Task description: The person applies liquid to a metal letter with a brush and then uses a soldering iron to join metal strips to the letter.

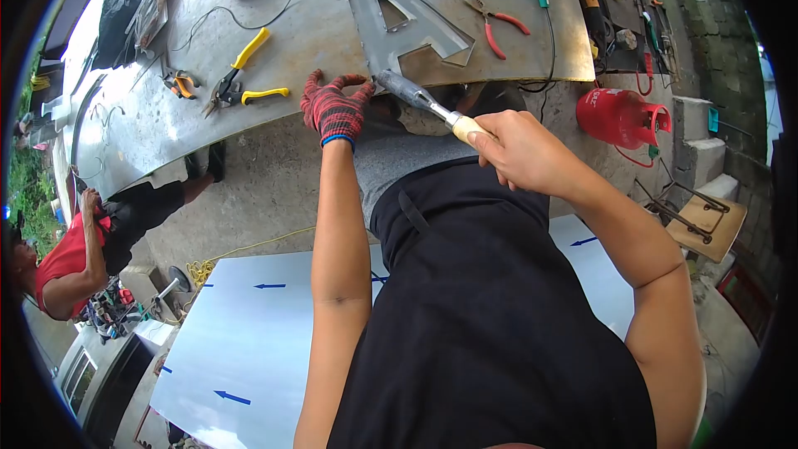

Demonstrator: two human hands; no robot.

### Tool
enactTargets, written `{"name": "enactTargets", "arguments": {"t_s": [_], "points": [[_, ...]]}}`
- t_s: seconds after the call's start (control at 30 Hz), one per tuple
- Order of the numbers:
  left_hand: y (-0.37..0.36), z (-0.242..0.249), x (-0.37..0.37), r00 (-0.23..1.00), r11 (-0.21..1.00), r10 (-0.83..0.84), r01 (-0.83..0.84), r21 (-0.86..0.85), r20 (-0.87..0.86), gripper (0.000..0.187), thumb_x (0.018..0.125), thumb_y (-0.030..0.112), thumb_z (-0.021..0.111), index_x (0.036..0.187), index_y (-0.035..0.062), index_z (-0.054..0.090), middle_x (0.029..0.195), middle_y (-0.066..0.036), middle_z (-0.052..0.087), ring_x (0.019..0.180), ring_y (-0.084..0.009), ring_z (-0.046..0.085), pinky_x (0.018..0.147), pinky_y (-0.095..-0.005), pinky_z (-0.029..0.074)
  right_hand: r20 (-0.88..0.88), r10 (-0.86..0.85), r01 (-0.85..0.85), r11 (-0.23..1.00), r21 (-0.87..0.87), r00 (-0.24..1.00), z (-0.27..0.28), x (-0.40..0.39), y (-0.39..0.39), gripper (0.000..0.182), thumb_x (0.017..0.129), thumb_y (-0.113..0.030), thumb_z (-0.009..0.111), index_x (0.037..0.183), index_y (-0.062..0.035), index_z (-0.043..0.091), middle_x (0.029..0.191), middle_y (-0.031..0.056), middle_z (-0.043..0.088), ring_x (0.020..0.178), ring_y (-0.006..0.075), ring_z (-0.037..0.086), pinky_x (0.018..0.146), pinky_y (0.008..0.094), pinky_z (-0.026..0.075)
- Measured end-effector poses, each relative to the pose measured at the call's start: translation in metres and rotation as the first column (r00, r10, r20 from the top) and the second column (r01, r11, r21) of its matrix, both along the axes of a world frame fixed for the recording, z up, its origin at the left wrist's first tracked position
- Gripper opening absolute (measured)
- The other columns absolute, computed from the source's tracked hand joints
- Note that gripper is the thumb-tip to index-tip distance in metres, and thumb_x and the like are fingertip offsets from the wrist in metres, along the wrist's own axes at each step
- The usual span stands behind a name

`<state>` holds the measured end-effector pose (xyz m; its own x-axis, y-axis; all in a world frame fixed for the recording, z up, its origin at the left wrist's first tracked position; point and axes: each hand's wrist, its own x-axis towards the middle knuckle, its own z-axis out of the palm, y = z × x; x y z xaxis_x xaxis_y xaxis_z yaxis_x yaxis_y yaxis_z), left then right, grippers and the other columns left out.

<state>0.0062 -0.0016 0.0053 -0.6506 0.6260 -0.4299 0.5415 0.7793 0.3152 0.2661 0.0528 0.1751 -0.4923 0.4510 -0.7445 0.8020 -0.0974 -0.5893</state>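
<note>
Letter (416,36) is lying on the table (291,37). Right hand (521,151) is gripping a tool (416,96); gloved left hand (337,108) is resting at the table's edge beside the tool's tip, its hold being unclear.

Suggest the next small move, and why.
Probably shift the gloved left hand slightly aside: its fingers sit close beside the tip of the wooden-handled tool, which the right hand grips and points toward the metal letter.
</note>
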Motion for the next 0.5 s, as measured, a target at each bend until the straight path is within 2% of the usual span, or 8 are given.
{"name": "enactTargets", "arguments": {"t_s": [0.13,0.2,0.43,0.5], "points": [[0.000,-0.005,-0.001,1.000,1.000,0.015,-0.015,0.016,-0.006,0.033,0.075,0.053,0.087,0.105,0.0405,0.082,0.164,-0.004,0.038,0.148,-0.0348,0.038,0.119,-0.0512,0.036,0.006,-0.016,0.016,1.000,-0.006,1.000,0.002,0.001,0.000,0.033,0.107,-0.022,0.050,0.102,0.0067,0.066,0.074,0.0075,0.066,0.051,0.0129,0.061,0.048,0.0307,0.052],[0.000,-0.006,-0.002,1.000,1.000,0.008,-0.008,0.012,-0.002,0.034,0.075,0.055,0.086,0.105,0.0409,0.082,0.164,-0.004,0.038,0.148,-0.0344,0.038,0.118,-0.0508,0.037,-0.025,-0.046,0.046,0.999,0.011,0.999,0.003,0.000,-0.001,0.034,0.105,-0.020,0.049,0.081,0.0037,0.058,0.058,0.0071,0.057,0.048,0.0173,0.058,0.051,0.0360,0.052],[-0.001,-0.001,0.000,1.000,1.000,-0.002,0.002,0.023,0.003,0.033,0.077,0.052,0.086,0.106,0.0383,0.082,0.164,-0.007,0.036,0.148,-0.0358,0.037,0.119,-0.0493,0.036,-0.023,-0.064,0.065,0.998,0.015,0.998,0.009,0.007,0.001,0.034,0.105,-0.021,0.051,0.082,0.0032,0.058,0.060,0.0079,0.057,0.049,0.0171,0.059,0.052,0.0358,0.052],[0.000,-0.001,0.002,1.000,1.000,0.019,-0.019,0.024,-0.001,0.034,0.076,0.052,0.087,0.106,0.0379,0.082,0.164,-0.007,0.037,0.147,-0.0356,0.039,0.120,-0.0487,0.036,-0.103,-0.101,0.107,0.993,0.047,0.990,0.013,0.018,0.006,0.030,0.105,-0.022,0.054,0.095,0.0045,0.064,0.068,0.0071,0.061,0.051,0.0142,0.058,0.050,0.0331,0.050]]}}
